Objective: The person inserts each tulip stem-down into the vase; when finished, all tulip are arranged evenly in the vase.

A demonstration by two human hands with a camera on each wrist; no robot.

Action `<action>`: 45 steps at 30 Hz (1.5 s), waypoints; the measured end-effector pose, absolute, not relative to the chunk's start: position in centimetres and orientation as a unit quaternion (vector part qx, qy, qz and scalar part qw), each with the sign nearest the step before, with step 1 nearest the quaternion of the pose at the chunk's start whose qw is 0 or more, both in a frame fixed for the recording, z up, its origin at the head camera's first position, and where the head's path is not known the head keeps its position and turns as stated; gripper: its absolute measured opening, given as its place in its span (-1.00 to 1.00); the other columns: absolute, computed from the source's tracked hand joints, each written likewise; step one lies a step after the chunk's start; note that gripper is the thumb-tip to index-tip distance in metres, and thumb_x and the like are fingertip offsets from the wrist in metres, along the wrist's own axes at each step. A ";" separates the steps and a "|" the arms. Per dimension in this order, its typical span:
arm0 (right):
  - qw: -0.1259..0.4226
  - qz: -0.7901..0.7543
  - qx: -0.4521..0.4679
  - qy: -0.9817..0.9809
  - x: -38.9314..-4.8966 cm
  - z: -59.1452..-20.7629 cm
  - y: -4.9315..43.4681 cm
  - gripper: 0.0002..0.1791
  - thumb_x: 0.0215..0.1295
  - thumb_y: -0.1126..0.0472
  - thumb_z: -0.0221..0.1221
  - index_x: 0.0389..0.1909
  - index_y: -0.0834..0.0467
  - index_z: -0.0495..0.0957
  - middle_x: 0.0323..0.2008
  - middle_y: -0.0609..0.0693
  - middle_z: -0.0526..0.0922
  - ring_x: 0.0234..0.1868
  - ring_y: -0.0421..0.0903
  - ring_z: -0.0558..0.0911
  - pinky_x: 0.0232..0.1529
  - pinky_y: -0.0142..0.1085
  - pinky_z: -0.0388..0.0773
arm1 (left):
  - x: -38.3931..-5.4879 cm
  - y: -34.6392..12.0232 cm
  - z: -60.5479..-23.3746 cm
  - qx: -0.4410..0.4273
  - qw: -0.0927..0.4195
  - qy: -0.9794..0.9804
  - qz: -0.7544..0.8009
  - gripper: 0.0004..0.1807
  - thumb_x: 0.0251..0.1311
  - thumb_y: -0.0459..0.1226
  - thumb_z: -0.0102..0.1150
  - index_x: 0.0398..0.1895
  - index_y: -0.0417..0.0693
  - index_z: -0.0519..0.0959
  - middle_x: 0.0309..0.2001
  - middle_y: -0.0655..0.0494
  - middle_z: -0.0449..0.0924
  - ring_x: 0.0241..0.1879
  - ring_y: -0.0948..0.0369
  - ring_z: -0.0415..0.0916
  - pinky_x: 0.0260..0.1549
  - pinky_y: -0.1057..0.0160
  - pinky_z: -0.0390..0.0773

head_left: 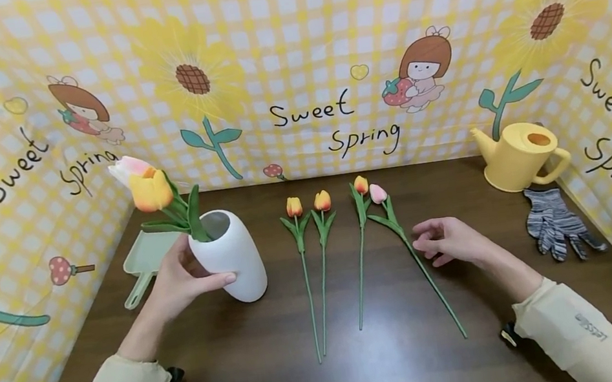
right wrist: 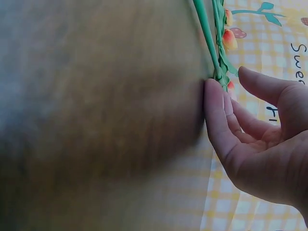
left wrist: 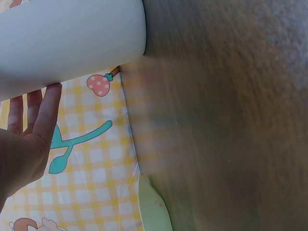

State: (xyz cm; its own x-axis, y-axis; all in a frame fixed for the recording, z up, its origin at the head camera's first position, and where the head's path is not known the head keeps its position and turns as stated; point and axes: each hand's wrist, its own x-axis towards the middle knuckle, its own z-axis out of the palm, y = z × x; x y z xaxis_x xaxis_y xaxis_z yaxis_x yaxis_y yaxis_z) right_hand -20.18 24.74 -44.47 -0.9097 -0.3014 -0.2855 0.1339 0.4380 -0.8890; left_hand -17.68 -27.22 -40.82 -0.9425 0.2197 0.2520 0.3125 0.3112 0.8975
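Observation:
My left hand (head_left: 181, 283) grips a white vase (head_left: 238, 253), thumb across its front and fingers behind. A yellow-orange tulip (head_left: 151, 190) and a pink-white tulip (head_left: 123, 169) lean out of its mouth to the left. In the left wrist view the fingertips meet the vase wall (left wrist: 72, 43). On the table lies a pink tulip (head_left: 378, 193), its green stem slanting toward the front right. Just right of that stem, my right hand (head_left: 454, 242) has its fingers loosely bent; in the right wrist view, thumb and forefinger (right wrist: 219, 115) stand apart with nothing pinched between them.
Left of the pink tulip lie orange tulips (head_left: 322, 200) with stems toward the front. A pale green dustpan (head_left: 152, 248) lies behind the left hand. At the right are a yellow watering can (head_left: 513, 158) and a grey knitted glove (head_left: 560, 224). Checked cloth (head_left: 298, 55) walls the table.

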 end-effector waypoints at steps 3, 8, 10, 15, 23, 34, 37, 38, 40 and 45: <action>0.206 -0.527 -0.037 0.824 -20.3 -44.8 24.5 -0.41 0.36 0.23 0.32 0.27 0.46 0.40 -0.20 0.15 0.63 -0.29 -0.01 0.64 -0.31 -0.13 0.74 | -17.6 -27.4 -41.0 -0.160 0.039 -0.812 -0.560 -0.08 -0.15 -0.46 0.63 0.34 -0.04 0.36 0.03 0.01 0.61 -0.12 0.13 0.69 -0.27 0.12 0.74; 0.224 -0.524 -0.023 0.822 -20.8 -45.0 24.0 -0.39 0.31 0.20 0.37 0.25 0.43 0.42 -0.20 0.14 0.64 -0.31 -0.02 0.63 -0.32 -0.13 0.74 | -17.4 -27.8 -41.0 -0.152 0.044 -0.815 -0.558 -0.08 -0.17 -0.48 0.63 0.32 -0.01 0.36 0.02 -0.01 0.60 -0.14 0.13 0.71 -0.28 0.15 0.74; 0.229 -0.522 -0.016 0.821 -21.0 -44.9 24.0 -0.38 0.29 0.19 0.39 0.24 0.43 0.42 -0.21 0.14 0.64 -0.33 -0.02 0.63 -0.33 -0.13 0.74 | -17.5 -27.7 -41.0 -0.155 0.047 -0.815 -0.557 -0.08 -0.17 -0.49 0.63 0.32 -0.02 0.37 0.03 -0.01 0.60 -0.14 0.13 0.71 -0.28 0.15 0.74; 0.226 -0.512 0.001 0.829 -20.7 -44.9 24.2 -0.39 0.24 0.18 0.43 0.19 0.41 0.46 -0.28 0.10 0.65 -0.37 -0.03 0.62 -0.38 -0.14 0.73 | -17.7 -27.1 -41.0 -0.163 0.046 -0.813 -0.557 -0.10 -0.16 -0.49 0.62 0.32 -0.08 0.37 0.02 0.02 0.60 -0.15 0.13 0.70 -0.29 0.15 0.73; 0.221 -0.504 0.006 0.835 -20.4 -44.9 23.7 -0.44 0.20 0.18 0.46 0.10 0.40 0.51 -0.32 0.07 0.65 -0.42 -0.07 0.63 -0.43 -0.15 0.72 | -17.6 -27.0 -41.0 -0.164 0.044 -0.811 -0.560 -0.08 -0.16 -0.50 0.62 0.34 -0.08 0.36 0.02 0.04 0.61 -0.14 0.14 0.70 -0.29 0.15 0.73; 0.221 -0.501 0.011 0.837 -20.7 -44.9 23.3 -0.48 0.18 0.22 0.47 0.06 0.38 0.52 -0.37 0.05 0.65 -0.46 -0.07 0.62 -0.46 -0.17 0.72 | -17.8 -27.0 -41.0 -0.167 0.046 -0.810 -0.561 -0.06 -0.16 -0.49 0.62 0.36 -0.06 0.35 0.05 0.02 0.60 -0.09 0.14 0.68 -0.24 0.14 0.73; 0.224 -0.501 0.011 0.836 -20.7 -45.0 23.2 -0.50 0.18 0.23 0.46 0.05 0.38 0.52 -0.38 0.05 0.65 -0.46 -0.07 0.63 -0.45 -0.17 0.72 | -17.8 -27.1 -41.0 -0.164 0.045 -0.813 -0.556 -0.06 -0.16 -0.48 0.63 0.36 -0.03 0.36 0.05 0.03 0.59 -0.09 0.15 0.67 -0.24 0.15 0.73; 0.224 -0.501 0.010 0.836 -20.7 -45.1 23.2 -0.50 0.19 0.24 0.46 0.05 0.38 0.52 -0.38 0.05 0.65 -0.46 -0.07 0.62 -0.45 -0.17 0.72 | -17.8 -27.2 -41.0 -0.164 0.045 -0.814 -0.556 -0.06 -0.16 -0.48 0.63 0.36 -0.03 0.36 0.05 0.04 0.59 -0.09 0.16 0.67 -0.25 0.16 0.73; 0.224 -0.500 0.009 0.836 -20.7 -45.1 23.1 -0.52 0.19 0.25 0.45 0.04 0.38 0.52 -0.38 0.05 0.65 -0.46 -0.07 0.62 -0.45 -0.17 0.72 | -17.7 -27.2 -41.0 -0.165 0.047 -0.813 -0.556 -0.06 -0.17 -0.49 0.63 0.35 -0.04 0.37 0.04 0.04 0.60 -0.10 0.16 0.67 -0.26 0.17 0.73; 0.224 -0.501 0.012 0.836 -20.7 -45.1 23.1 -0.56 0.20 0.28 0.44 0.02 0.38 0.53 -0.39 0.05 0.65 -0.47 -0.07 0.62 -0.46 -0.17 0.72 | -17.5 -27.1 -41.1 -0.168 0.053 -0.811 -0.558 -0.08 -0.18 -0.50 0.62 0.33 -0.10 0.38 0.02 0.05 0.61 -0.11 0.17 0.67 -0.27 0.19 0.73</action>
